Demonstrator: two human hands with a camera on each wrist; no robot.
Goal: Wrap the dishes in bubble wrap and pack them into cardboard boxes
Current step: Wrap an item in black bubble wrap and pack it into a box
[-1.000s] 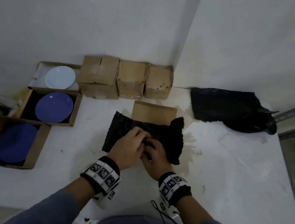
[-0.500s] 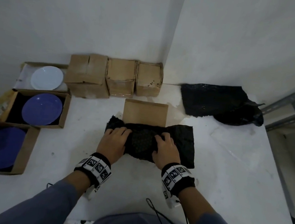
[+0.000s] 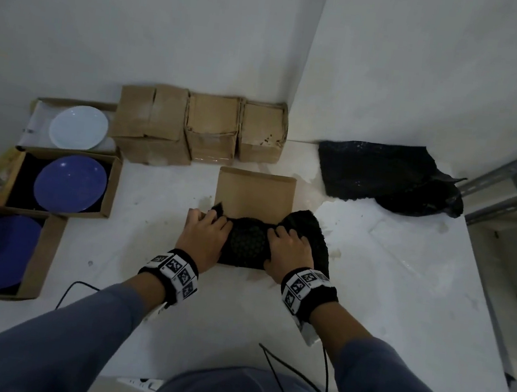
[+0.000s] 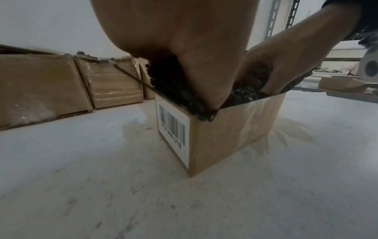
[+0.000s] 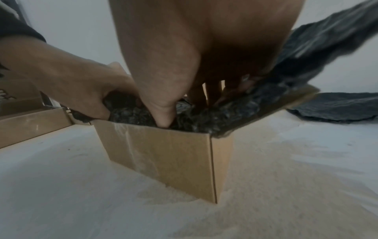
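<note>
Head view: we note our left hand (image 3: pixel 204 238) and right hand (image 3: pixel 289 248), fingers curled, gripping the black bubble-wrapped bundle (image 3: pixel 246 243) inside the open cardboard box (image 3: pixel 254 192).

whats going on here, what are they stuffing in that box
A person is packing dishes. Both hands, left hand and right hand, press a black bubble-wrap bundle down into a small open cardboard box on the white table. Some wrap still spills over the box's right side.
</note>
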